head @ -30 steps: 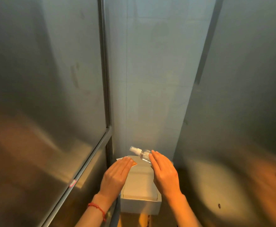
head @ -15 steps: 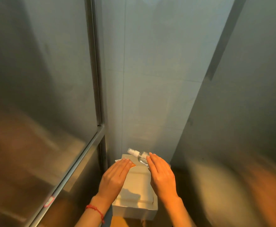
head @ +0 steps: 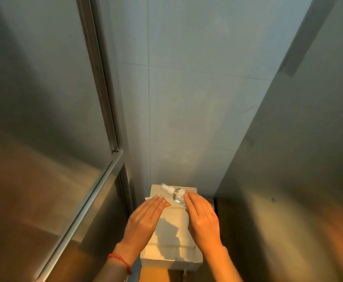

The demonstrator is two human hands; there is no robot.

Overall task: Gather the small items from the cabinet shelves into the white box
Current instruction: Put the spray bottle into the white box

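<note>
While both hands lie flat, the white box (head: 171, 259) stands between them.
Left hand (head: 144, 220) and right hand (head: 204, 219) grip nothing, fingers straight; a clear spray bottle (head: 176, 193) lies at the box's far edge.

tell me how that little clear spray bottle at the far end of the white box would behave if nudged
The spray bottle lies on its side, so its rounded body would probably roll. It looks like clear, smooth plastic, likely light and a bit slippery. The right hand has straight fingers beside it, which could stop it.
</note>
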